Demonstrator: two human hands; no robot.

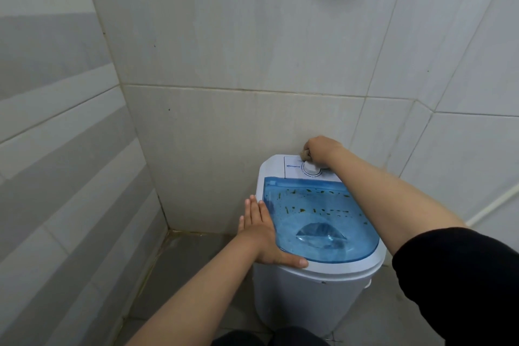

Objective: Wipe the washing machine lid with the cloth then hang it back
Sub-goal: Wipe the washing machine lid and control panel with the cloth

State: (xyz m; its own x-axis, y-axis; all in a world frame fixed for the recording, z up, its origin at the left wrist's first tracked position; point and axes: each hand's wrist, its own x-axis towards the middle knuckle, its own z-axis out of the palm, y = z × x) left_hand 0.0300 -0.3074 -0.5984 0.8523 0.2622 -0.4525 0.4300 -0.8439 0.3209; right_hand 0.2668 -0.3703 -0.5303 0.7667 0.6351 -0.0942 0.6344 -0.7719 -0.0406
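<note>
Right hand (pixel 318 150) is bunched around the cloth (pixel 304 154) at the back panel, beside the dial (pixel 311 168). Left hand (pixel 259 229), fingers straight and together, braces the rim. The blue lid (pixel 317 222) shows dark specks, so wiping looks barely started; hanging remains. The lid's long axis runs away from the person, toward the wall.

On the white control panel (pixel 293 167) of my washing machine (pixel 314 298), a small blue logo (pixel 293 166) sits at about nine o'clock from the round dial (pixel 311 168), but its letters are too small and blurred for me to read. Tiny tick marks ring the dial's lower edge, with no numbers I can make out.
</note>
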